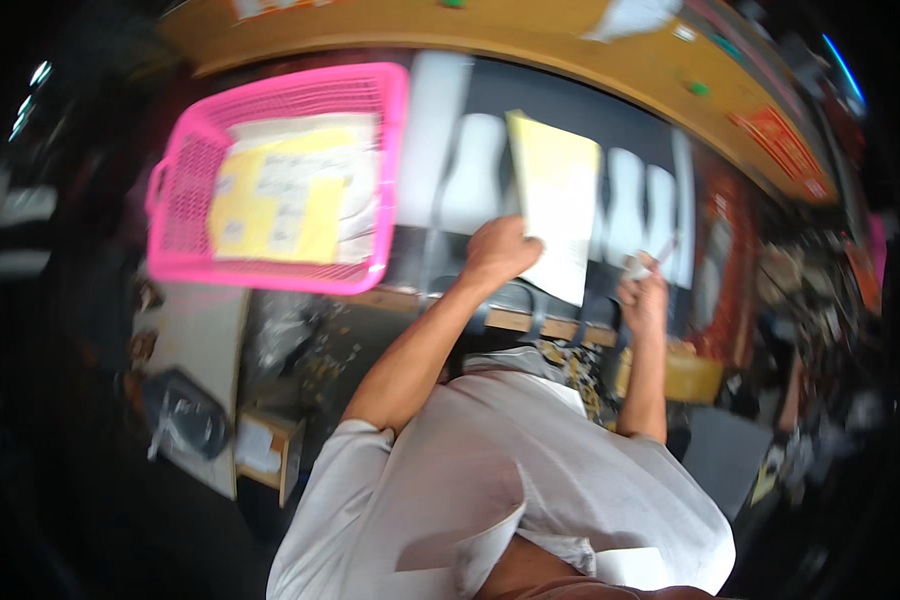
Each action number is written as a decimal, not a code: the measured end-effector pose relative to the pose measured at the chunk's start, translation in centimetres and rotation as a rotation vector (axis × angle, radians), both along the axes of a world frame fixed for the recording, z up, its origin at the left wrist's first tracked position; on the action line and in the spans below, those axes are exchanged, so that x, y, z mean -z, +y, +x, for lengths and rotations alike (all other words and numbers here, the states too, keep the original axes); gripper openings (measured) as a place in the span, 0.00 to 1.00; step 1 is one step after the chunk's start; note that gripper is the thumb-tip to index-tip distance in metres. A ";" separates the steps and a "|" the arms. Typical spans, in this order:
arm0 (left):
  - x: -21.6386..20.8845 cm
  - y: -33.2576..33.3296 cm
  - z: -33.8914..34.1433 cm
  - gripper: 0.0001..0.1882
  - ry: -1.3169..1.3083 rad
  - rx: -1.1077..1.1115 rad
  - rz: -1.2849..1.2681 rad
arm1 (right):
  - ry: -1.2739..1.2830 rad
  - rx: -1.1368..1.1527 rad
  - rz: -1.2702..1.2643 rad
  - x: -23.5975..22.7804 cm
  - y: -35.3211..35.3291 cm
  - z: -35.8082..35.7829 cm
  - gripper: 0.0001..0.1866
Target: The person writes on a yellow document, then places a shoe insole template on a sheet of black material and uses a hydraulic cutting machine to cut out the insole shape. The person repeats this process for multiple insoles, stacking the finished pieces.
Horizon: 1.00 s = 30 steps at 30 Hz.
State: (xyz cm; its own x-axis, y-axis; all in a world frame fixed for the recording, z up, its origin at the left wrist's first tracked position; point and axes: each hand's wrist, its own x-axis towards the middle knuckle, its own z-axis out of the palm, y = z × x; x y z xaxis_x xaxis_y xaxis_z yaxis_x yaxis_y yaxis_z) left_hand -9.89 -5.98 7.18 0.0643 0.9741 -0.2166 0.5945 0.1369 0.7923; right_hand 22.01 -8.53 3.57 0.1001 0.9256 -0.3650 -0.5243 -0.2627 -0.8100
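My left hand (505,250) is closed on the left edge of a pale yellow and white sheet (562,200), which is tilted up above the dark work surface (520,90). My right hand (644,290) is raised to the right of the sheet with its fingers pinched together. From them sticks out a thin, blurred stick-like tool (669,248); whether it is a pen or a brush I cannot tell. Under and beside the sheet lie white sole-shaped pieces (473,170), with more of them (626,190) between the sheet and my right hand.
A pink plastic basket (397,170) with yellow and white sheets (280,190) stands at the left. A yellow-brown ledge (530,50) runs along the far side. Scraps (335,365) litter the floor below, near a small wooden box (288,450). Clutter fills the right.
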 end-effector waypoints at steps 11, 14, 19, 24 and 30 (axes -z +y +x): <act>-10.6 -5.0 -16.7 0.15 -0.948 -1.120 0.296 | 0.078 -0.378 0.145 0.5 13.1 -8.5 0.10; -7.2 -6.4 -18.6 0.17 -1.163 -1.370 0.249 | 0.069 -0.512 0.147 -1.0 15.2 -13.6 0.08; -5.7 -7.1 -20.6 0.27 -1.340 -1.265 -0.003 | -0.052 -0.642 0.253 -5.6 13.5 -21.7 0.08; -6.7 -13.8 -18.8 0.29 -1.085 -0.849 -0.098 | -0.224 -0.847 0.325 -10.8 8.3 -28.9 0.13; -3.6 -25.5 -21.6 0.23 -1.064 -0.943 -0.159 | -0.318 -1.109 0.520 -13.9 -3.7 -40.8 0.32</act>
State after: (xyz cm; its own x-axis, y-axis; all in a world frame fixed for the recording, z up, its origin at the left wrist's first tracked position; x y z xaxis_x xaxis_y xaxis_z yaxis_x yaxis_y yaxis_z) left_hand -31.44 -31.47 10.81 -0.3837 0.7135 -0.5863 -0.6239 0.2677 0.7342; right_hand -18.75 -12.24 17.52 -0.8032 0.5946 -0.0360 0.0088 -0.0486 -0.9988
